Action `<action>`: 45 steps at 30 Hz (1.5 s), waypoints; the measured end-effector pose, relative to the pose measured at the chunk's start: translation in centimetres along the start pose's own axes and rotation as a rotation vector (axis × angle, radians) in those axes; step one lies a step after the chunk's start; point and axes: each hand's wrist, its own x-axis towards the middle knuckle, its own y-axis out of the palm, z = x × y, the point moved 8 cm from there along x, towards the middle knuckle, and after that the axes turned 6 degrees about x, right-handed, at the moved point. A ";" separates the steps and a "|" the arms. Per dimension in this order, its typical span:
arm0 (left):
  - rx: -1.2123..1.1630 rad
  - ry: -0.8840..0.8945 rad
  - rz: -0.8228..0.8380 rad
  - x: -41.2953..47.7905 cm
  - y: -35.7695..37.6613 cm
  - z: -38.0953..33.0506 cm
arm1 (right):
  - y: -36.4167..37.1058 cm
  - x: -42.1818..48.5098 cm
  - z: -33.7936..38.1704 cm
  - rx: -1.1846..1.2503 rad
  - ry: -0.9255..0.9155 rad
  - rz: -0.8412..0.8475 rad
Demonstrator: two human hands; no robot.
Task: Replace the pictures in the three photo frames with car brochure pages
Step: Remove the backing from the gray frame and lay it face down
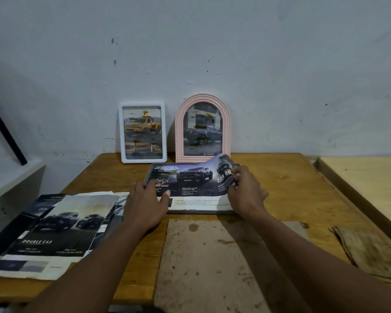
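Observation:
A white rectangular photo frame (143,132) and a pink arched photo frame (203,128) lean upright against the wall, each showing a truck picture. In front of them a grey frame (221,211) lies flat on the table with a car brochure page (190,186) on top of it. My left hand (145,205) rests on the page's left part, fingers spread, thumb pressing the paper. My right hand (244,193) pinches the page's right edge, which curls upward. More brochure pages (52,231) lie in a loose pile at the left.
The wooden table (291,184) stands against a white wall. A brown stained backing board (203,263) lies near the front edge. A crumpled brownish sheet (366,251) lies at the right. A pale wooden surface (366,177) adjoins on the right, a white shelf (11,177) on the left.

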 end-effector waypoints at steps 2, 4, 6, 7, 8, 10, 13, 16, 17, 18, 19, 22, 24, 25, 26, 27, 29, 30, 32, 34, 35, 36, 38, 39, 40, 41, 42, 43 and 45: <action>-0.046 0.001 -0.018 0.3 -0.1 -0.1 | -0.7 0.1 1.2 0.074 -0.101 -0.031; -0.089 0.027 -0.036 0.5 -0.2 -0.6 | -2.2 0.4 2.4 0.096 -0.199 -0.084; -0.123 0.086 -0.046 0.8 -0.2 -1.8 | -4.3 1.3 2.8 0.088 -0.244 -0.116; -0.140 0.123 -0.048 0.9 -0.1 -2.6 | -5.6 2.0 2.7 0.070 -0.247 -0.125; -0.146 0.162 -0.046 1.0 0.0 -3.7 | -7.0 2.7 2.1 0.040 -0.240 -0.128; -0.144 0.269 -0.050 0.9 0.4 -6.6 | -10.1 4.4 -0.1 -0.044 -0.189 -0.112; -0.175 0.409 0.003 -0.2 1.5 -12.2 | -14.8 6.1 -5.0 -0.157 -0.055 -0.085; -0.152 0.576 0.097 -1.6 4.0 -17.9 | -18.6 6.6 -9.2 -0.258 0.011 -0.094; -0.138 0.612 0.136 -2.0 5.0 -19.6 | -19.4 6.6 -10.2 -0.293 0.023 -0.094; -0.116 0.638 0.177 -2.3 5.9 -21.1 | -20.2 6.7 -11.1 -0.326 0.035 -0.096; -0.092 0.666 0.209 -2.8 6.5 -22.6 | -20.7 6.8 -11.9 -0.360 0.048 -0.098; 0.023 0.741 0.270 -4.3 7.6 -26.1 | -21.7 7.1 -13.7 -0.559 0.104 -0.085; 0.090 0.761 0.287 -5.0 8.0 -27.3 | -21.4 7.1 -14.3 -0.735 0.138 -0.037; 0.109 0.762 0.285 -5.0 8.2 -27.7 | -20.9 7.0 -14.2 -0.774 0.135 -0.008; 0.117 0.759 0.275 -5.1 8.3 -27.9 | -20.1 6.9 -14.0 -0.767 0.115 0.024; 0.122 0.758 0.258 -5.0 8.3 -28.1 | -19.2 6.7 -13.7 -0.718 0.087 0.063; 0.134 0.754 0.228 -5.0 8.2 -28.1 | -16.7 6.3 -13.5 -0.590 0.069 0.189; 0.135 0.749 0.217 -4.9 8.1 -28.0 | -15.4 6.0 -13.6 -0.560 0.069 0.253; 0.122 0.738 0.202 -4.7 7.8 -27.8 | -13.7 5.5 -13.6 -0.565 0.060 0.308; 0.084 0.734 0.204 -4.6 7.6 -27.6 | -13.2 5.3 -13.2 -0.606 0.047 0.291; 0.060 0.735 0.207 -4.6 7.5 -27.5 | -13.2 5.3 -13.1 -0.617 0.049 0.285; 0.039 0.736 0.205 -4.5 7.3 -27.3 | -13.2 5.2 -13.0 -0.617 0.059 0.287; 0.017 0.733 0.189 -4.2 6.9 -26.8 | -13.0 5.2 -12.5 -0.579 0.067 0.303; 0.013 0.724 0.178 -4.0 6.6 -26.3 | -12.8 5.2 -11.9 -0.549 0.051 0.304; 0.012 0.709 0.166 -3.6 6.2 -25.7 | -12.6 5.2 -11.2 -0.517 0.031 0.303; 0.009 0.688 0.152 -3.3 5.6 -25.0 | -12.2 5.2 -10.2 -0.486 0.006 0.303; 0.002 0.659 0.141 -2.8 5.1 -24.1 | -11.6 5.1 -9.1 -0.449 -0.019 0.305; -0.008 0.627 0.133 -2.4 4.5 -23.1 | -10.8 4.9 -8.0 -0.416 -0.045 0.310; -0.012 0.564 0.121 -1.6 3.4 -20.6 | -8.7 4.6 -5.4 -0.356 -0.093 0.333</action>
